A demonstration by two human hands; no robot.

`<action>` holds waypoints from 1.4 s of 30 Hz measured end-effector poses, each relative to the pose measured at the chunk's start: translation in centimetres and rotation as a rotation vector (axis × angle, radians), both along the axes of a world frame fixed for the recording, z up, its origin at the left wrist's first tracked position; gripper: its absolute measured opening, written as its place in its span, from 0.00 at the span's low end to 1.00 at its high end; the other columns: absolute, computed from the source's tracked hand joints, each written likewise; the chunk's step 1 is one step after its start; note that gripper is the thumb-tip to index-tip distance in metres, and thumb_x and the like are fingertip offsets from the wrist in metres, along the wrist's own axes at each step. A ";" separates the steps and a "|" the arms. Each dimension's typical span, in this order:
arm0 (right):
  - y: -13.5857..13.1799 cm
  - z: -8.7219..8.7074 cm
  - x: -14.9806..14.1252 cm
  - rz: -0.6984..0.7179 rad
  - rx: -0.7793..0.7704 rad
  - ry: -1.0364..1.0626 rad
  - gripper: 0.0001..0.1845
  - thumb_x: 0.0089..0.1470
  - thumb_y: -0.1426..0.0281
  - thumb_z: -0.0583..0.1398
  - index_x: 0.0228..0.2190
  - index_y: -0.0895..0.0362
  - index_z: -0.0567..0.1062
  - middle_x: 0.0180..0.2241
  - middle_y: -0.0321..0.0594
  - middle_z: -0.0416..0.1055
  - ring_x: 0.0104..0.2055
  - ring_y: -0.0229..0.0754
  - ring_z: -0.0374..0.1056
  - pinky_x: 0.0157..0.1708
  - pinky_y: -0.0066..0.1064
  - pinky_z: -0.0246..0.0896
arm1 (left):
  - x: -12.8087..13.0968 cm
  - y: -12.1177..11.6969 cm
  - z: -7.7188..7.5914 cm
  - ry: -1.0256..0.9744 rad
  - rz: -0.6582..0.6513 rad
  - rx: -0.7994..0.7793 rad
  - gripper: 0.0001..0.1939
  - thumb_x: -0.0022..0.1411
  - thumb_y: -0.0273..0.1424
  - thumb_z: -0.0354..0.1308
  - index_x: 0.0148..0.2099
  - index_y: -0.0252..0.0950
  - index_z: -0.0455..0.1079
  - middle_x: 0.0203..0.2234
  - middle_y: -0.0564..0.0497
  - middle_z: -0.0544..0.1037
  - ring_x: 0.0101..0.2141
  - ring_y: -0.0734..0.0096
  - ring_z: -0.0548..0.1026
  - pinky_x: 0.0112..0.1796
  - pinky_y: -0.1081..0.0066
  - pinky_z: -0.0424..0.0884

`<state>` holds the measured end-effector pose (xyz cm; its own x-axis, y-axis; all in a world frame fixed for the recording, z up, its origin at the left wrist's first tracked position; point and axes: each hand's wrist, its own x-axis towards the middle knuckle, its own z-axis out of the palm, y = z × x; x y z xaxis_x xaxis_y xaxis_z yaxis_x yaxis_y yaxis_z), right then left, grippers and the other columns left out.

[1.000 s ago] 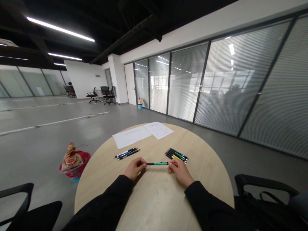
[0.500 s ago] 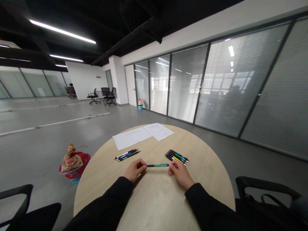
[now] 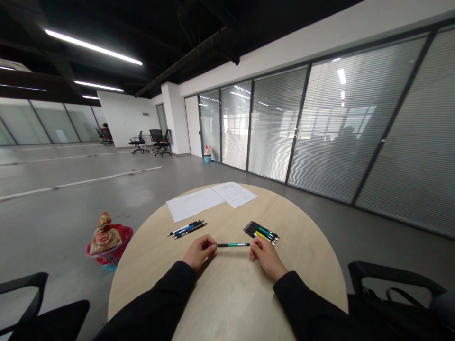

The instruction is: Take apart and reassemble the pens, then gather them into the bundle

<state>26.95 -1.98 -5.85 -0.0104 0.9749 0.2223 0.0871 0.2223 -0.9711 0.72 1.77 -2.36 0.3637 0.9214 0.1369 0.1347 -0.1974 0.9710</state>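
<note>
A green and black pen [image 3: 232,245] lies level between my two hands, just above or on the round table; I cannot tell which. My left hand [image 3: 200,252] pinches its dark left end between thumb and fingers. At the right end, my right hand [image 3: 265,255] pinches it too. Just beyond my right hand lies a row of several pens [image 3: 261,231], mostly black, with green and yellow ones among them; my fingers hide part of the nearest. A smaller group of pens [image 3: 186,229], black, blue and white, lies beyond my left hand.
Two white paper sheets [image 3: 195,203] lie at the far side of the wooden table [image 3: 295,213]. A red basket [image 3: 110,248] with a paper bag stands on the floor at left. Black chairs [image 3: 394,279] flank the table. A person [image 3: 105,129] sits far back.
The pen has turned a little about its own length, so a pale marking now shows on the green barrel. Both hands stay in nearly the same place.
</note>
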 end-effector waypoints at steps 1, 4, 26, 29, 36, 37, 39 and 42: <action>0.0 0.1 0.0 -0.002 0.002 -0.004 0.18 0.55 0.54 0.58 0.27 0.56 0.67 0.22 0.35 0.70 0.23 0.37 0.66 0.26 0.28 0.62 | 0.0 0.0 0.0 0.001 -0.001 0.000 0.16 0.50 0.40 0.66 0.29 0.34 0.67 0.18 0.55 0.73 0.21 0.73 0.69 0.27 0.72 0.65; -0.2 0.4 0.0 -0.004 0.000 -0.018 0.18 0.55 0.53 0.58 0.26 0.56 0.67 0.22 0.35 0.69 0.23 0.37 0.65 0.26 0.28 0.62 | 0.0 0.1 -0.1 0.006 -0.001 0.002 0.16 0.50 0.40 0.66 0.29 0.34 0.67 0.18 0.55 0.73 0.21 0.73 0.69 0.27 0.72 0.65; -0.2 0.1 0.0 -0.021 0.032 -0.115 0.16 0.58 0.57 0.55 0.25 0.54 0.66 0.20 0.32 0.66 0.21 0.36 0.61 0.23 0.27 0.56 | 0.1 -0.1 0.3 -0.006 -0.003 -0.011 0.16 0.49 0.41 0.66 0.29 0.34 0.67 0.17 0.56 0.72 0.21 0.73 0.69 0.26 0.72 0.64; -0.2 0.2 0.0 -0.020 0.032 -0.125 0.15 0.58 0.58 0.54 0.25 0.54 0.66 0.20 0.32 0.66 0.21 0.36 0.61 0.23 0.27 0.56 | 0.1 -0.3 0.5 0.006 -0.002 -0.011 0.15 0.50 0.40 0.66 0.29 0.34 0.67 0.18 0.56 0.72 0.21 0.74 0.69 0.26 0.72 0.64; -0.3 0.3 0.1 -0.023 0.052 -0.165 0.16 0.60 0.59 0.53 0.24 0.54 0.66 0.20 0.32 0.65 0.22 0.36 0.61 0.24 0.27 0.55 | 0.2 -0.5 0.8 0.021 0.007 -0.001 0.15 0.50 0.39 0.65 0.29 0.34 0.67 0.18 0.56 0.72 0.21 0.74 0.69 0.26 0.72 0.64; -0.3 0.3 0.1 -0.023 0.057 -0.172 0.16 0.60 0.59 0.53 0.24 0.54 0.65 0.20 0.32 0.65 0.22 0.36 0.61 0.24 0.27 0.55 | 0.2 -0.5 0.8 0.020 0.007 -0.001 0.15 0.50 0.40 0.65 0.29 0.34 0.67 0.18 0.56 0.72 0.21 0.74 0.69 0.26 0.72 0.64; -0.3 0.3 0.1 -0.026 0.064 -0.185 0.17 0.60 0.59 0.53 0.24 0.54 0.65 0.20 0.32 0.65 0.22 0.36 0.61 0.25 0.27 0.55 | 0.2 -0.5 0.8 0.020 0.001 -0.002 0.15 0.50 0.40 0.65 0.29 0.34 0.67 0.18 0.55 0.72 0.21 0.74 0.69 0.26 0.72 0.64; -0.1 0.1 0.1 -0.031 0.063 -0.200 0.17 0.60 0.59 0.53 0.24 0.55 0.65 0.19 0.32 0.64 0.22 0.36 0.61 0.25 0.27 0.54 | 0.2 -0.4 0.7 0.020 -0.005 -0.007 0.15 0.50 0.40 0.65 0.29 0.34 0.67 0.18 0.56 0.72 0.21 0.74 0.69 0.27 0.72 0.64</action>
<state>27.09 -2.12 -5.73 -0.0306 0.9598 0.2791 0.2842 0.2761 -0.9182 0.87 1.36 -1.62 0.3705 0.9207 0.1226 0.1533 -0.1908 0.9696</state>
